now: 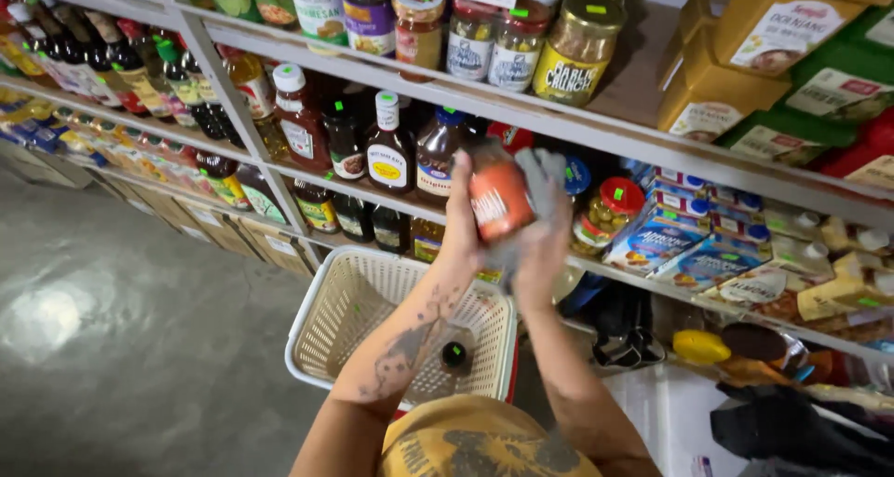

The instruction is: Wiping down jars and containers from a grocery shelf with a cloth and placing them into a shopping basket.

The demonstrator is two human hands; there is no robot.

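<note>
At the far left, rows of dark sauce bottles [140, 77] are ranged on slanted white shelves [577, 128] above a grey floor [112, 328]. Below them, a cream plastic basket [335, 319] with a perforated wall is seen beneath the forearms; a small dark bottle [453, 355] lies in it, cap towards the camera.

In the middle of the view, a bottle with an orange label [500, 198] is held up in front of the shelf of brown sauce bottles [389, 151], tilted, its dark cap end pointing up and to the left. It is grasped from the left by the left hand [463, 226], whose fingers are wrapped round its side. To the right, the right hand [543, 230] is pressed against the bottle through a grey cloth [540, 174], which is bunched against the glass; how firmly the cloth is clenched cannot be told, since the picture is blurred there, though the hand seems closed on it.

The step in hand is judged to be the wiping of the bottle, done clear of the shelf and above the basket. The next move would call for the bottle to be turned in the left hand so that its unwiped side is brought to the cloth, with the grip kept firm on smooth glass.

Farther right, jars of pickles [605, 212], blue cartons [689, 226] and green and yellow packets [792, 58] are stacked, all untouched.
</note>
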